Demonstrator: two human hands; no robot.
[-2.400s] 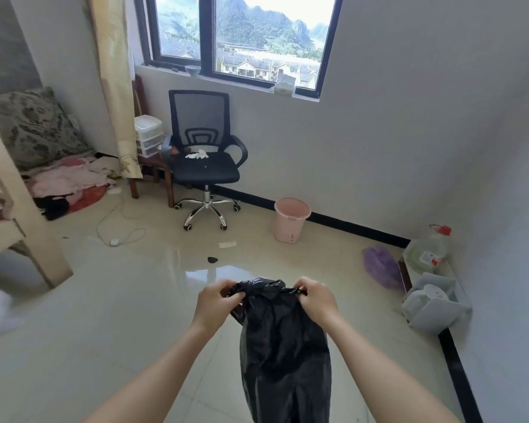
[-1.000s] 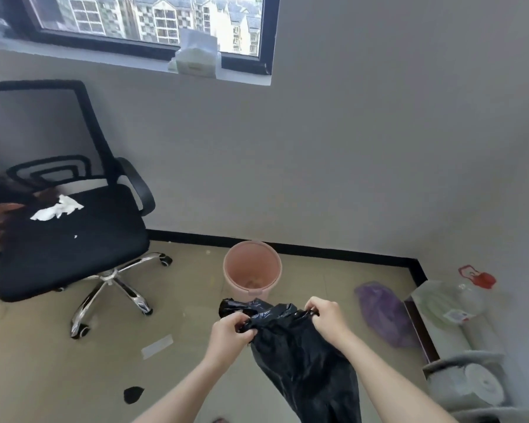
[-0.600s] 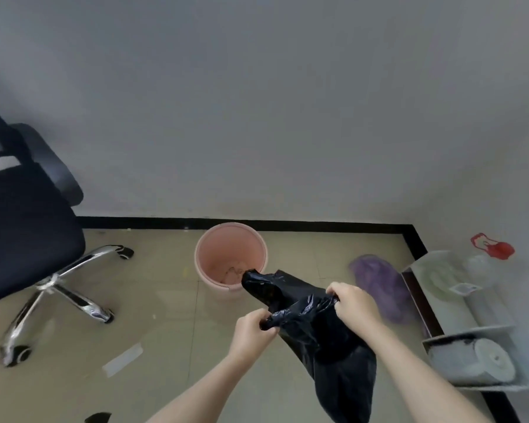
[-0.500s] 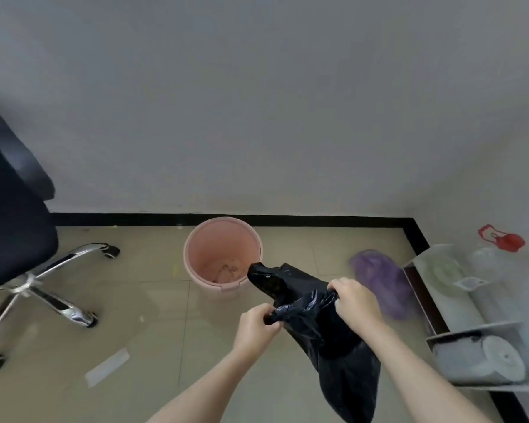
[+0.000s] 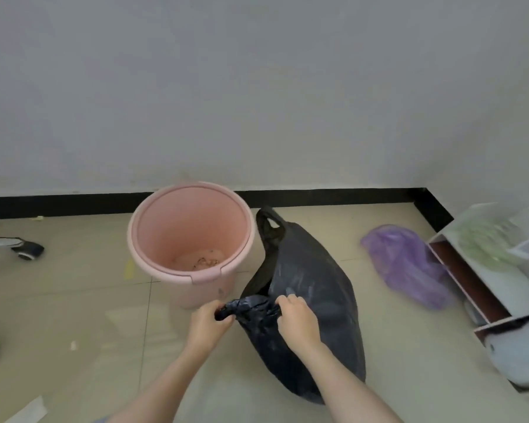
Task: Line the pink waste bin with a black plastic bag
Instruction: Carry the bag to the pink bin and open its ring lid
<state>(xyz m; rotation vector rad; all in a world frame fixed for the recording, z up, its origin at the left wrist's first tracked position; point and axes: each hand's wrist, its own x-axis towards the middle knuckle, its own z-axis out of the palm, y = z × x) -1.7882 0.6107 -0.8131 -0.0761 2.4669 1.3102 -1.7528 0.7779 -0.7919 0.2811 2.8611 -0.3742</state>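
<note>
Fingers of both hands (image 5: 209,323) pinch the black bag (image 5: 312,300), hiding its mouth.

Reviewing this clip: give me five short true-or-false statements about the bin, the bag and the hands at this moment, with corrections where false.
1. The black plastic bag already lines the round pink plastic waste bin. False: the bag is outside the bin, to its right.
2. Both the left hand and the right hand have a grip on the bag's bunched edge. True.
3. The bin is completely clean inside. False: some crumbly debris lies at its bottom.
4. A crumpled purple plastic bag lies on the floor right of the black bag. True.
5. The bin lies on its side. False: it stands upright, its mouth open upward, near the wall.
</note>
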